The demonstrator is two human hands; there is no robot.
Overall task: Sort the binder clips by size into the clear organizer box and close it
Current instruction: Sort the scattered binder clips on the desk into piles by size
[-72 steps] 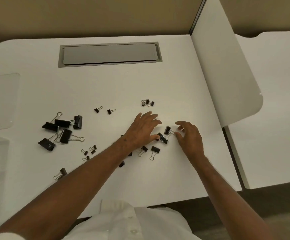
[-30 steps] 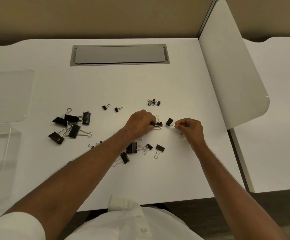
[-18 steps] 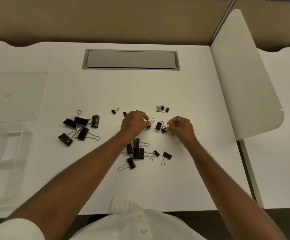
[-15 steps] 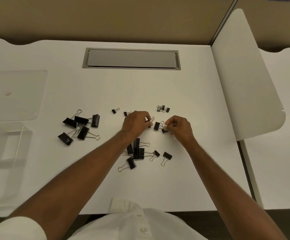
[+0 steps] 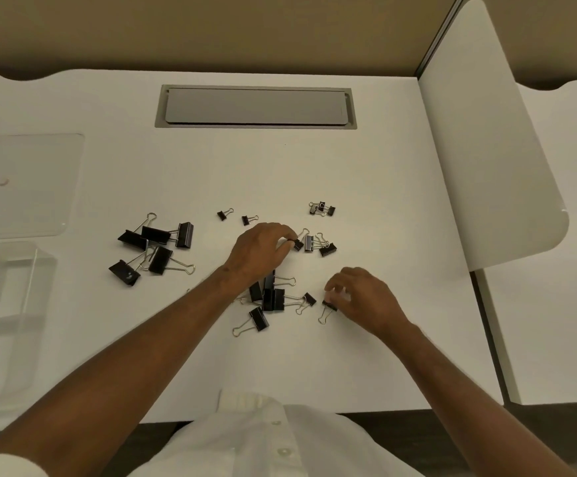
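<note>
A white desk (image 5: 366,166) fills the view, with a grey cable-access hatch (image 5: 255,106) set flush near its far edge and a tan partition wall (image 5: 211,29) behind. A white rounded divider panel (image 5: 486,139) stands along the desk's right side, and a second white desk (image 5: 562,253) lies beyond it.

The clear organizer box (image 5: 1,321) sits at the left edge, cut off by the frame, with its lid (image 5: 25,184) lying open flat behind it; its compartments are faint and hard to separate. The left forearm covers part of the medium clips (image 5: 273,297) clustered beneath the wrist.

Large binder clips (image 5: 156,246) lie grouped left of centre. Two small clips (image 5: 237,216) sit apart beyond the left hand, and a small tangle of clips (image 5: 322,209) lies further right.

The left hand (image 5: 261,251) has its fingers curled, the tips pinching a small clip (image 5: 297,244) right beside two more clips (image 5: 318,244). The right hand (image 5: 362,297) has loosely bent fingers, with thumb and forefinger closing on the black body of another small clip (image 5: 328,308), whose wire handles rest on the desk.
</note>
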